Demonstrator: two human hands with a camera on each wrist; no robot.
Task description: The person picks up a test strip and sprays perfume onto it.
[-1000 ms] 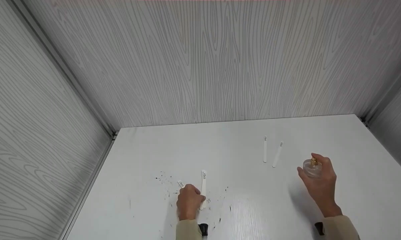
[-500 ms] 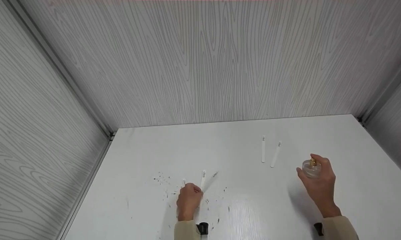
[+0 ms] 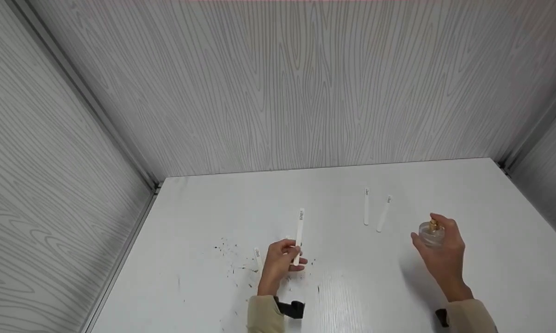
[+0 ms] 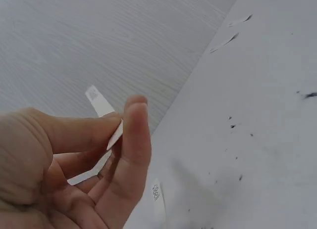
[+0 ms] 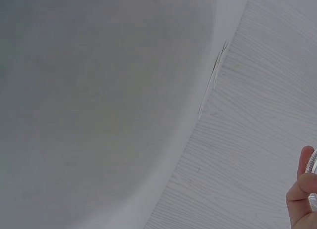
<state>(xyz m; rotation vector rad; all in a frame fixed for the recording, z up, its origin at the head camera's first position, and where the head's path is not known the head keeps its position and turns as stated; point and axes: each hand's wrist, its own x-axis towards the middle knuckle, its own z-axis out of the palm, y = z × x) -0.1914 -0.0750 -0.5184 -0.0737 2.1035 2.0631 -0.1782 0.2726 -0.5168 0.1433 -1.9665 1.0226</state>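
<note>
My left hand [image 3: 280,261] pinches a white perfume test strip [image 3: 300,226] between thumb and fingers, raised above the table. The strip's printed end points away; in the left wrist view the same test strip [image 4: 100,103] passes behind the thumb. Another white piece [image 4: 81,179] shows between the fingers, and I cannot tell whether it is held. A test strip [image 3: 257,255] lies beside the left hand, partly hidden by it. At the right, my right hand [image 3: 444,252] grips a round clear perfume bottle [image 3: 430,235] with a gold sprayer, index finger on its top.
Two more test strips [image 3: 366,206] lie apart from each other towards the table's back right. Dark specks and scratches [image 3: 225,247] mark the white table [image 3: 190,222] near the left hand. Grey wood-grain panels [image 3: 278,92] stand at the back and sides.
My left hand has lifted one test strip off the table and moved right and forward with it; the strip now stands out above the fingers. My right hand with the bottle has stayed still.
</note>
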